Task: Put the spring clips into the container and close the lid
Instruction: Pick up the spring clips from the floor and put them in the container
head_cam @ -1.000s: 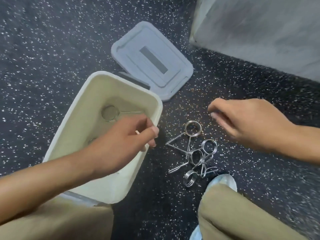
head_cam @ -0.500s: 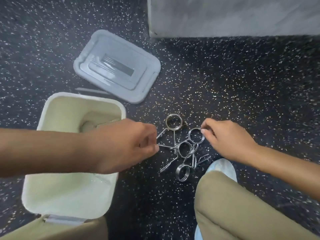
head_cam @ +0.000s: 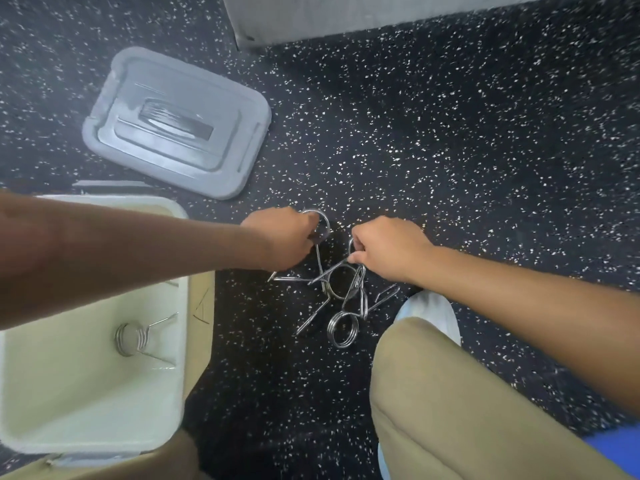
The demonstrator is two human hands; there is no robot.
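At the left stands the cream container, open, with 1 spring clip lying inside it. Behind it, the grey lid lies flat on the dark speckled floor, apart from the container. The left hand reaches across the container and its fingers are closed around the ring of 1 clip. Below, the pile of spring clips lies tangled on the floor. The right hand pinches another clip at the top of the pile. A knee in beige trousers is at the lower right.
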